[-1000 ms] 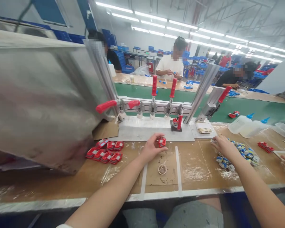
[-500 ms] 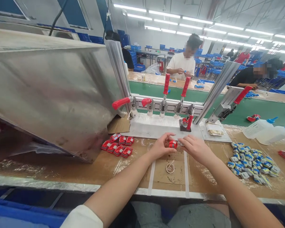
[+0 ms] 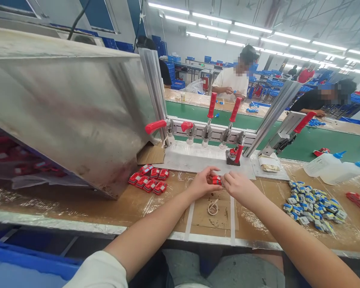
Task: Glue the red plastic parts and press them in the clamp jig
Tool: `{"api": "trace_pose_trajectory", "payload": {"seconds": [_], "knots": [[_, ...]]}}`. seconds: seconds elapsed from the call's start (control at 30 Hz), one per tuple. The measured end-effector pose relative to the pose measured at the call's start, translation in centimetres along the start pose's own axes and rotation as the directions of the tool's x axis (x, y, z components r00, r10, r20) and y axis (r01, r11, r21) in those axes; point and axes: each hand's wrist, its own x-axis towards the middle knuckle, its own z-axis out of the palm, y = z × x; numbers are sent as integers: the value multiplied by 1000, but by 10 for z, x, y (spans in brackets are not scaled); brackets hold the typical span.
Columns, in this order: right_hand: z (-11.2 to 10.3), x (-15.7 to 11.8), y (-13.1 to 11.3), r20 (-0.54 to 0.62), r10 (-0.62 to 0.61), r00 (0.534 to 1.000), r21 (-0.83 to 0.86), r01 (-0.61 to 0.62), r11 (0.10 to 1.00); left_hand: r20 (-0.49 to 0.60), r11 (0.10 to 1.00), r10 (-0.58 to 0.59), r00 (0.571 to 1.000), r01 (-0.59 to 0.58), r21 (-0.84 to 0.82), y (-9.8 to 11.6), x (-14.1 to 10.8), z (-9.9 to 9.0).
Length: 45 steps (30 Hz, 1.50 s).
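Observation:
My left hand [image 3: 204,182] is closed around a small red plastic part [image 3: 216,180] with a grey band, held above the bench in front of the clamp fixture. My right hand [image 3: 234,183] meets the part's right end, its fingertips pinched together there. Whatever lies between those fingertips is hidden. Below the hands, a small round cup [image 3: 213,208] with a thin stick in it rests on a piece of cardboard [image 3: 198,220] taped to the bench. Several similar red parts [image 3: 150,185] lie in a group left of my hands.
Behind my hands stands a fixture with red-handled toggle clamps [image 3: 208,128]. A large metal housing [image 3: 69,120] fills the left side. To the right lie a pile of blue-and-white parts [image 3: 313,206] and two bottles with blue tips [image 3: 324,166]. Across the green belt, people work.
My right hand has moved left, so its fingertips now meet the red part, which has turned a little in my left hand. The view has shifted slightly.

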Motion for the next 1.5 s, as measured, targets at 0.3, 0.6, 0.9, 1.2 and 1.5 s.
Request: {"api": "trace_pose_trajectory", "payload": {"seconds": [0.3,0.6,0.9,1.2,1.5], "knots": [[-20,-24,9,-121,144,982,38,-141,989,-33,972,57,998,-48,230,53,8,28],[16,-97,18,-269,782,562,681,-463,568,121,829,25,992,-88,553,80,64,111],[53,-144,84,512,837,196,859,-96,-503,341,865,112,933,-260,428,47,145,174],[34,-141,182,279,960,10,890,-377,-254,90,864,77,993,-111,491,3,228,202],[-23,-100,245,-61,972,226,925,-354,140,44,843,52,998,-68,533,-16,255,208]]}}
